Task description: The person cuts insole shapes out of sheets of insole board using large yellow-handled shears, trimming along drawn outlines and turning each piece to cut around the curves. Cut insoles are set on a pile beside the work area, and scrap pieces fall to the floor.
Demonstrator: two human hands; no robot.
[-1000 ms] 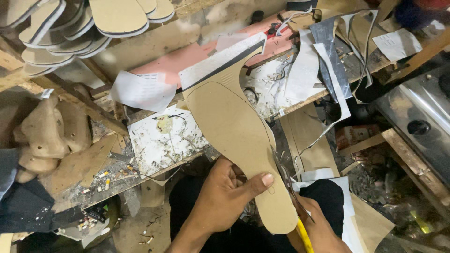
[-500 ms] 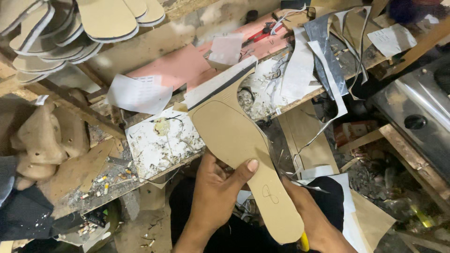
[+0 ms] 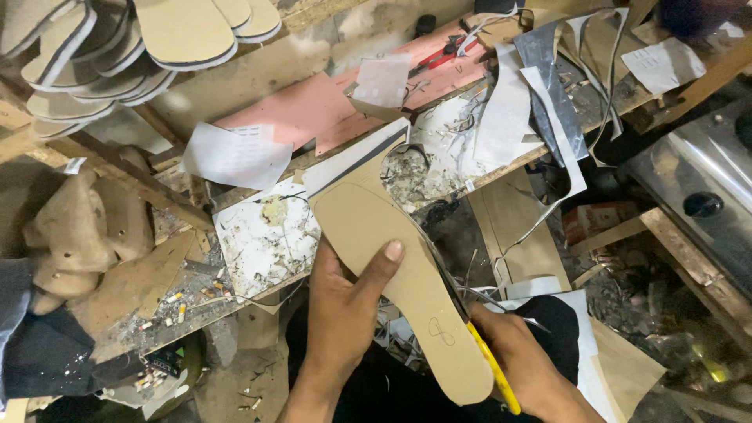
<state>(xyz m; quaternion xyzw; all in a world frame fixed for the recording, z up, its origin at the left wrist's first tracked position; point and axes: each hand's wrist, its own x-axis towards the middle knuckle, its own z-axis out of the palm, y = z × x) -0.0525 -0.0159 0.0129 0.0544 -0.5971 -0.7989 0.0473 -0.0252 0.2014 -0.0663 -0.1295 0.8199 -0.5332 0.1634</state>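
Observation:
My left hand grips a tan, sole-shaped cardboard piece from its left side, thumb lying across its top face. The piece runs from the workbench edge down toward my lap, with a pencilled mark near its rounded lower end. My right hand is closed on yellow-handled scissors, whose blades lie along the right edge of the cardboard. A thin cut strip curls away at the right of the blades.
A cluttered wooden workbench holds a scrap-strewn white board, pink sheets, paper pieces and grey offcuts. Stacked shoe soles lie at top left, brown leather scraps at left, red-handled pliers at the back.
The cardboard piece and my left hand have shifted slightly left and up in view, and the scissors have travelled farther along the sole's right edge. The pencilled mark now shows.

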